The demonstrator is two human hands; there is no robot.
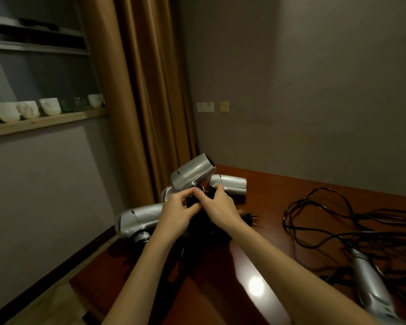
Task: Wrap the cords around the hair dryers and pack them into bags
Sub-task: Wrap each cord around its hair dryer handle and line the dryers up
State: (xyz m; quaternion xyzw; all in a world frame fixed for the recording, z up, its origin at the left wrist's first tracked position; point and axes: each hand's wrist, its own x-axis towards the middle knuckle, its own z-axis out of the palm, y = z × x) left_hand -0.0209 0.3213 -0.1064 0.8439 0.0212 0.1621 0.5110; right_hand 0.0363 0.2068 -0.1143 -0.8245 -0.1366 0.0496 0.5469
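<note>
Gripping the black cord bundle (198,202) under the raised silver hair dryer (192,175), left hand (178,211) & right hand (220,205) were both curled on it. Slack could be lost & wraps sprung. Dryers sat near the worktop (256,242) edge; tangled cords (338,221) crowded the right.

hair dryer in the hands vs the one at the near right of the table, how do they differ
The held hair dryer is raised, gripped at its handle by the left hand and right hand. The near-right hair dryer lies flat, untouched, beside loose cords. Both are silver.
</note>
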